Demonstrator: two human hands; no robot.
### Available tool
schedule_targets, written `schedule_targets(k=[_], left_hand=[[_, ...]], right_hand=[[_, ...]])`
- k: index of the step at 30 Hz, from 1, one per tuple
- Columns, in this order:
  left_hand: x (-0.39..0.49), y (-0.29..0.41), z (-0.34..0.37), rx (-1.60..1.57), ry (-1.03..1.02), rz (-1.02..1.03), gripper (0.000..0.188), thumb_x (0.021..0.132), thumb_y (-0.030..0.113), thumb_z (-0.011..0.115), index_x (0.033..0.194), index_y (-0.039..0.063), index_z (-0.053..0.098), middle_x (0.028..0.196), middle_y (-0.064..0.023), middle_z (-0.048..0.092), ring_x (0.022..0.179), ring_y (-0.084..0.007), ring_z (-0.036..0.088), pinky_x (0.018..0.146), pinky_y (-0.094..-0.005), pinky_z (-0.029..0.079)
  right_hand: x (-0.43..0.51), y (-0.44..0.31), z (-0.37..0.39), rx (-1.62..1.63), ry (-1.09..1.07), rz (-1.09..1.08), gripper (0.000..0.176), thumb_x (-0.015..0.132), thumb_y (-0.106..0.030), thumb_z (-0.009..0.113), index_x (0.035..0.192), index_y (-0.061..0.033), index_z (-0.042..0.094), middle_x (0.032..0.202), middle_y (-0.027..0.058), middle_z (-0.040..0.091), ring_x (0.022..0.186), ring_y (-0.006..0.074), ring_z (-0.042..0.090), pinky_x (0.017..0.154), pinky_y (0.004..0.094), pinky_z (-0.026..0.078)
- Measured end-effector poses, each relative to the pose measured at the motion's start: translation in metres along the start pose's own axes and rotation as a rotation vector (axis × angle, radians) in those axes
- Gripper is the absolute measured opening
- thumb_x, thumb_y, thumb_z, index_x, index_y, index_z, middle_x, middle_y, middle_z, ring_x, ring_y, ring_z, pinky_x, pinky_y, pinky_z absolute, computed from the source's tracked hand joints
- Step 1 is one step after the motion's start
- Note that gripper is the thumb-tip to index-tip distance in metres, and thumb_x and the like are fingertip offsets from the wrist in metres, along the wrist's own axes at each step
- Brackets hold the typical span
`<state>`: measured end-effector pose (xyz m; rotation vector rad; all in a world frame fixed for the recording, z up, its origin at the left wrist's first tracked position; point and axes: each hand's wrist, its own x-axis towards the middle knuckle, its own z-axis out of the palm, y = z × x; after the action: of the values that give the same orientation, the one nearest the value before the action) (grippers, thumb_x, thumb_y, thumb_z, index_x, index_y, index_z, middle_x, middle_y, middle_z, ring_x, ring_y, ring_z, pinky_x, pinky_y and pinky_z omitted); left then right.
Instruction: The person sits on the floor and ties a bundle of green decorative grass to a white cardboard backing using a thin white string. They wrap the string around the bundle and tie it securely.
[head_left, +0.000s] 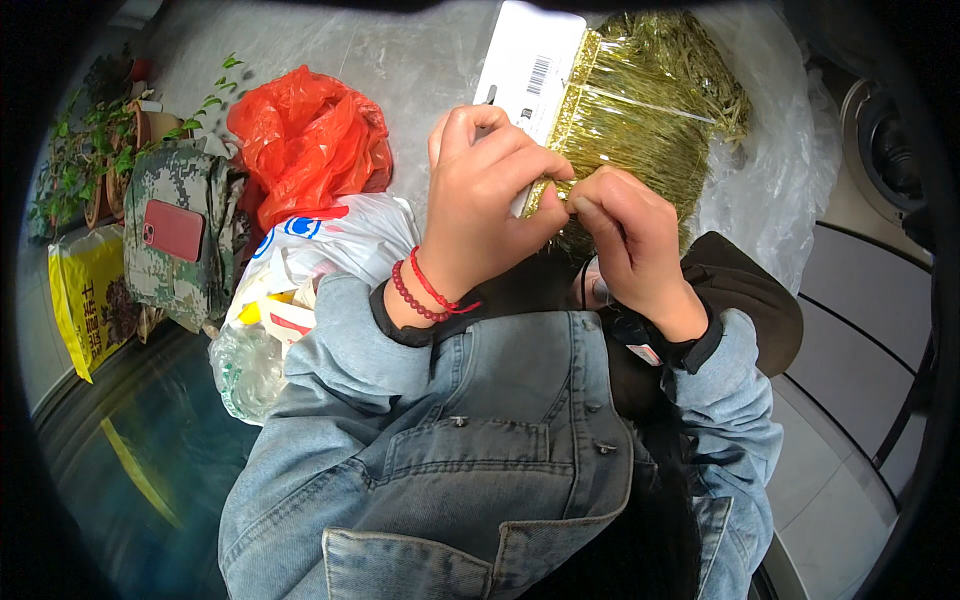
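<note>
Gold tinsel fringe (645, 127) lies in front of me, its strands spreading right from a glittery gold header band (574, 90). Along the band's left side runs a white card (525, 56) with a printed barcode and a hang hole. My left hand (495, 176) covers the card's lower end and pinches the band there between thumb and forefinger. Right beside it, my right hand (630, 232) has thumb and forefinger closed at the lower end of the band. What sits between those fingertips is too small to make out. A thin white line crosses the strands.
Clear plastic sheeting (772, 165) spreads to the right of the fringe. On the left are a red plastic bag (307, 142), a white plastic bag (360, 232) and camouflage fabric (180, 180) bearing a red phone (174, 230). Potted plants (97, 150) stand farther left, near a yellow bag (90, 300).
</note>
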<state>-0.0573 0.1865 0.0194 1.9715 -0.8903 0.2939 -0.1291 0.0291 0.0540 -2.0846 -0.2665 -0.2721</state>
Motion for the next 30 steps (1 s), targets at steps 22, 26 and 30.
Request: schedule_targets(k=[22,26,30], left_hand=[[0.0,0.004,0.005,0.158,0.041,0.035,0.011,0.063,0.016,0.068,0.073,0.017,0.064,0.076,0.0023,0.055,0.093,-0.0249,0.054,0.096,-0.054,0.035],[0.001,0.003,0.01,0.172,0.101,0.039,0.01,0.063,0.016,0.068,0.07,0.016,0.061,0.073,0.0019,0.055,0.09,-0.0243,0.055,0.094,-0.053,0.036],[0.001,0.002,0.013,0.169,0.129,0.047,0.01,0.062,0.014,0.067,0.069,0.015,0.06,0.07,0.0016,0.054,0.087,-0.0238,0.056,0.094,-0.0521,0.036]], right_hand=[[-0.001,-0.004,0.005,0.124,0.057,0.179,0.008,0.093,-0.006,0.057,0.087,-0.0004,0.06,0.077,0.0123,0.06,0.07,0.027,0.059,0.063,0.0327,0.047],[-0.001,-0.003,0.008,0.087,0.075,0.158,0.009,0.093,-0.006,0.057,0.086,-0.0004,0.06,0.078,0.0124,0.06,0.069,0.0274,0.059,0.063,0.0325,0.047],[-0.001,-0.003,0.008,0.075,0.086,0.146,0.009,0.093,-0.006,0.057,0.086,-0.0004,0.059,0.078,0.0124,0.061,0.07,0.0279,0.059,0.063,0.0322,0.047]])
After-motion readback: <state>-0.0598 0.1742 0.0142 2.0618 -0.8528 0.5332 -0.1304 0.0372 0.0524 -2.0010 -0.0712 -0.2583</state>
